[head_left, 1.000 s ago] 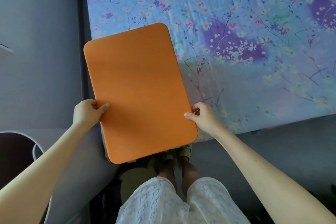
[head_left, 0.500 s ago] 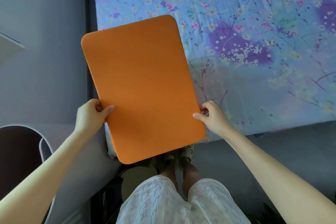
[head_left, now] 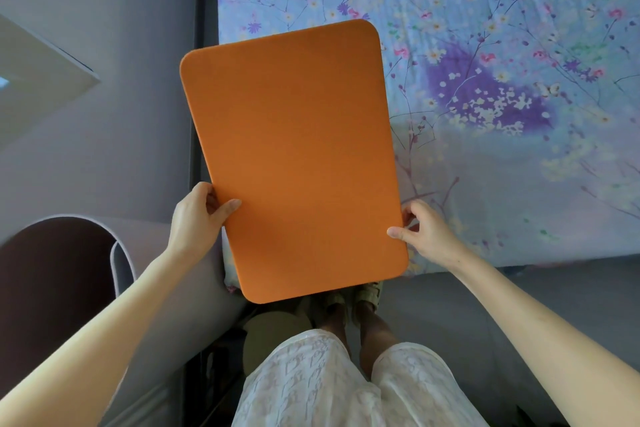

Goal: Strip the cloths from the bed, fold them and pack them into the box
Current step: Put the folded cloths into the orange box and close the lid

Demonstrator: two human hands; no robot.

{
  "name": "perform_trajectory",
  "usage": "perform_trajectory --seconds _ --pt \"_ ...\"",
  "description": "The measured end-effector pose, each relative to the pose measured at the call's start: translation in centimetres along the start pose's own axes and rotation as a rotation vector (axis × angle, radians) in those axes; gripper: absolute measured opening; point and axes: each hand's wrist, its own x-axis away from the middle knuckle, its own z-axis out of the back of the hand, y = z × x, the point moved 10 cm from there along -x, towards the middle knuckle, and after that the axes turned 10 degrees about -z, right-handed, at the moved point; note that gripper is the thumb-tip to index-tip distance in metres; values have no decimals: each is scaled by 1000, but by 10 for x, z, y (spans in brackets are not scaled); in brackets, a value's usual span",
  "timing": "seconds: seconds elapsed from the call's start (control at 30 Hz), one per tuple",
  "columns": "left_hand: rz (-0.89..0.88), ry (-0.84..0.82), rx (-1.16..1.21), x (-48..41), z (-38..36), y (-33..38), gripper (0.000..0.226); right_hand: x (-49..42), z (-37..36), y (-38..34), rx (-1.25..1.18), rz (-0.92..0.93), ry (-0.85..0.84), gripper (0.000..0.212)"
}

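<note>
A flat orange board (head_left: 294, 156) with rounded corners is held out in front of me, over the near left corner of the bed. My left hand (head_left: 197, 218) grips its left edge, thumb on top. My right hand (head_left: 426, 229) pinches its right edge near the lower corner. Beneath and to the right lies the bed, covered by a light blue floral sheet (head_left: 502, 80) with purple patches. No box is in view.
A grey wall (head_left: 104, 156) runs along the bed's left side. A grey rounded chair with a dark seat (head_left: 52, 281) stands at the lower left. The grey floor (head_left: 467, 308) lies at the bed's foot, where my feet in sandals stand.
The orange board has shifted to the right and a little further over the bed, with both hands still holding its edges. The view has shifted along with it.
</note>
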Motion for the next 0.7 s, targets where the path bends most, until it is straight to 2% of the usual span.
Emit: perform_trajectory --seconds 0.13,0.37,0.6,0.7 --pt "17 -37 37 -6 -8 -3 28 -5 -3 1 -3 -42 -88 32" --pt "-9 -25 50 23 -10 3 28 15 -9 10 -44 -75 -136 23" --pt "-120 -21 30 23 -4 44 30 19 -5 28 -206 -198 -204 48" --pt "-155 -20 29 17 -1 63 29 16 -3 32 -241 -241 -230 44"
